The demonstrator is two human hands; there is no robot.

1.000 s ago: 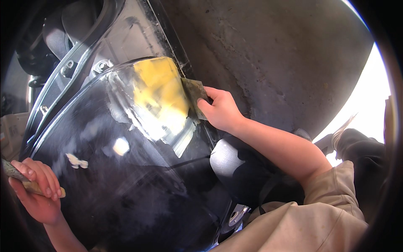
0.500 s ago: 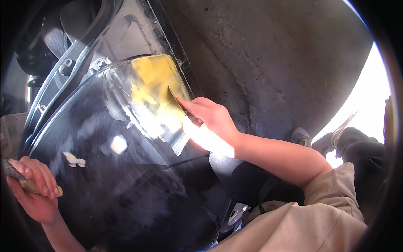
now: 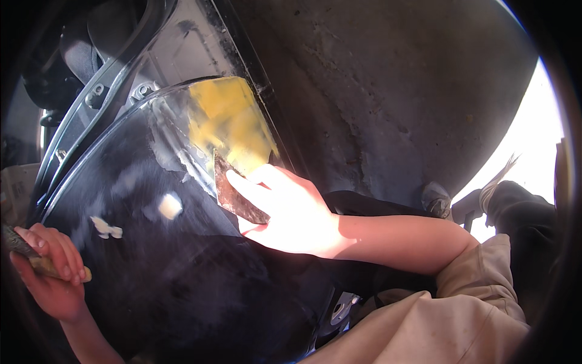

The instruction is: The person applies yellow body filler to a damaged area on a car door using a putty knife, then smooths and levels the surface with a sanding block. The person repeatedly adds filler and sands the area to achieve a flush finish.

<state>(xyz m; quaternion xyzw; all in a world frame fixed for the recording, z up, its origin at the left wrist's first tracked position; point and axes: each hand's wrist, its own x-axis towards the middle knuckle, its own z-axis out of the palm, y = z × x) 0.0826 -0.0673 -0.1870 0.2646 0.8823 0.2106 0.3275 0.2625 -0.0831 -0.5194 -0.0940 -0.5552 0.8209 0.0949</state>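
My right hand (image 3: 294, 215) grips a thin, stained metal spreader (image 3: 233, 194) on the lower part of a yellow filler patch (image 3: 224, 115), which has grey-white smears at its left. The patch covers the upper corner of a curved black vehicle panel (image 3: 157, 285), dulled and marked with two small pale spots. At the far left, my left hand (image 3: 51, 267) is closed round a tool with a grimy grey end (image 3: 21, 246) and a yellowish handle, partly hidden by my fingers. Sunlight washes out much of my right hand.
A metal frame (image 3: 97, 97) with bolts and dark interior parts runs along the upper left. Beyond the panel is stained dark grey floor (image 3: 394, 91). At the right are a shoe (image 3: 436, 197), dark trousered legs (image 3: 515, 224) and a strongly lit area.
My right hand and the spreader have moved from the patch's right edge down and leftward across it, into sunlight. My left hand has barely moved.
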